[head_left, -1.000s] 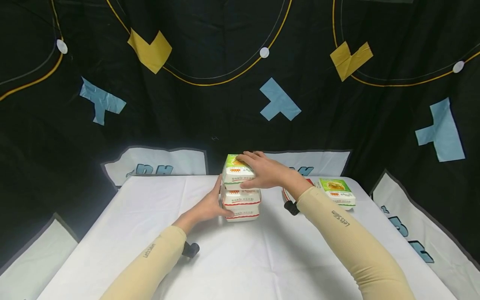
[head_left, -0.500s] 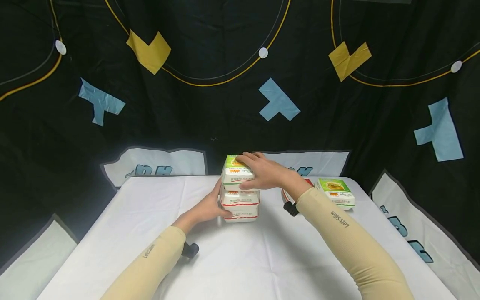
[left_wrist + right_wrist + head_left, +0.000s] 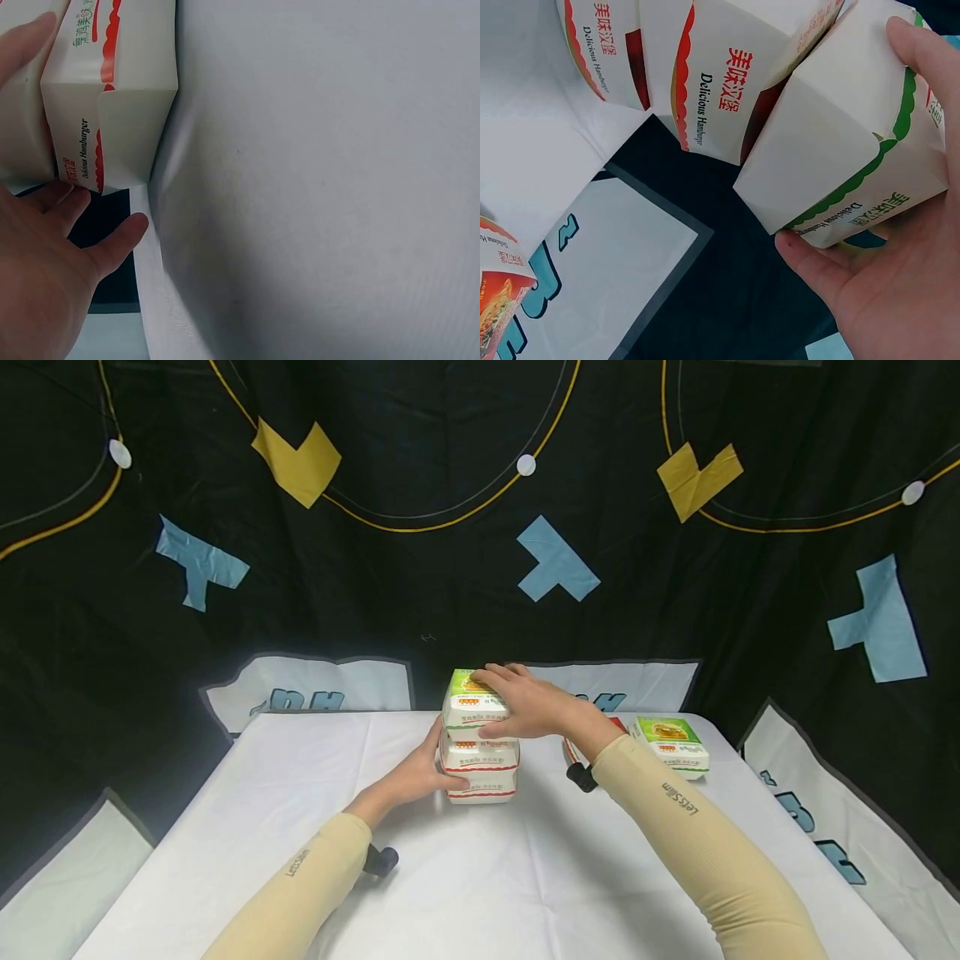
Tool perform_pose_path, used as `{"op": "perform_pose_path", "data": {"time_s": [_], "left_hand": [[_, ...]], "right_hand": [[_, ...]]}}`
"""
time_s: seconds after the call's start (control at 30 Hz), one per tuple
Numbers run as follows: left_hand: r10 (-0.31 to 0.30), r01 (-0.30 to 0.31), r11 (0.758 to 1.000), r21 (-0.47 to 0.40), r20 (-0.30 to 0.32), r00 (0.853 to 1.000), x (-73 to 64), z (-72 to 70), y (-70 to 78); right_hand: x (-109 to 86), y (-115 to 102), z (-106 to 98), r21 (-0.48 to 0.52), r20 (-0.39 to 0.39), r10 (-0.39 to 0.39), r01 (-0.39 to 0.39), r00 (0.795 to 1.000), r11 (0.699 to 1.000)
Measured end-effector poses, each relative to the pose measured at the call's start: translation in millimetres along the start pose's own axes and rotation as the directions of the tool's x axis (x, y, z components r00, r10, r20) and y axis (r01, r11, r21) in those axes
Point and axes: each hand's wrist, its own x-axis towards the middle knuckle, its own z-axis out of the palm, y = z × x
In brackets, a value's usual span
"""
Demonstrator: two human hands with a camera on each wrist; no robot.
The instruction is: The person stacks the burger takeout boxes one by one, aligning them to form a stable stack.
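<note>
Three hamburger boxes stand stacked at the far middle of a white-covered table (image 3: pixel 465 893), a person's two hands upon them. The right hand (image 3: pixel 525 697) grips the green-trimmed box (image 3: pixel 462 705) on top, thumb on its near face and fingers over the lid. The left hand (image 3: pixel 415 774) rests spread along the left side of the red-trimmed middle box (image 3: pixel 483 758) and red-trimmed bottom box (image 3: pixel 491 791), its thumb across their near faces. To the right, a green-topped box (image 3: pixel 670 745) sits beside a red-topped box (image 3: pixel 618 723), partly hidden by the right arm. A black curtain (image 3: pixel 420 602) with blue and yellow patches hangs at the far side.
</note>
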Motion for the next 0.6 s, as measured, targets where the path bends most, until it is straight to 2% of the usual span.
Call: {"op": "perform_pose_path", "data": {"time_s": [0.13, 0.23, 0.5, 0.6], "left_hand": [[0.014, -0.014, 1.000, 0.023, -0.013, 1.000, 1.5, 0.3, -5.0], [0.024, -0.024, 1.000, 0.006, -0.026, 0.999, 0.8, 0.1, -2.7], [-0.022, 0.017, 0.999, -0.036, -0.137, 0.990, -1.4, -3.1, 19.5], [-0.015, 0.009, 0.999, -0.036, -0.170, 0.985, 2.2, -4.2, 27.7]], "right_hand": [[0.0, -0.6, -0.4, -0.003, 0.002, -0.005, 0.005, 1.000, 1.000], [-0.4, -1.2, -0.6, 0.000, 0.005, -0.007, 0.007, 1.000, 1.000], [-0.6, -0.6, -0.2, 0.002, -0.002, -0.006, 0.006, 1.000, 1.000], [-0.6, 0.0, 0.2, -0.007, -0.007, -0.015, 0.015, 1.000, 1.000]]}}
